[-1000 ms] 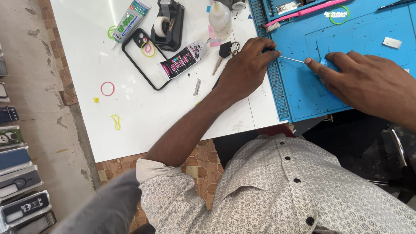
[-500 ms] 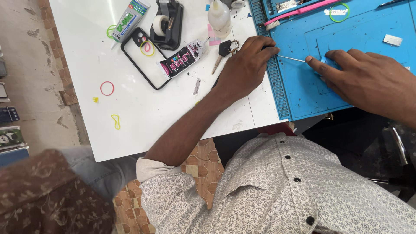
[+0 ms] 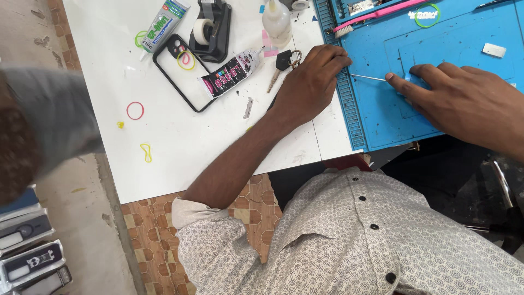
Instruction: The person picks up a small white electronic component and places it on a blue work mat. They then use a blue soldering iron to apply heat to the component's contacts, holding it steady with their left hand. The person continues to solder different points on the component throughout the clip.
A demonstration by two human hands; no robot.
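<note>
My left hand (image 3: 311, 82) pinches 1 end of a thin stick (image 3: 367, 77) on the blue mat (image 3: 376, 117); my right hand (image 3: 464, 101) presses its other end, fingers flat.

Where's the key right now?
In the head view the key lies on the white table, just left of the left hand, between the black glue tube and the blue mat.

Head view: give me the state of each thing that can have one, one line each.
left hand: pinching a thin metal tool
right hand: fingertips pressing on the blue mat
black phone case: empty, lying flat
black glue tube: lying down
tape dispenser: loaded with a roll
</note>
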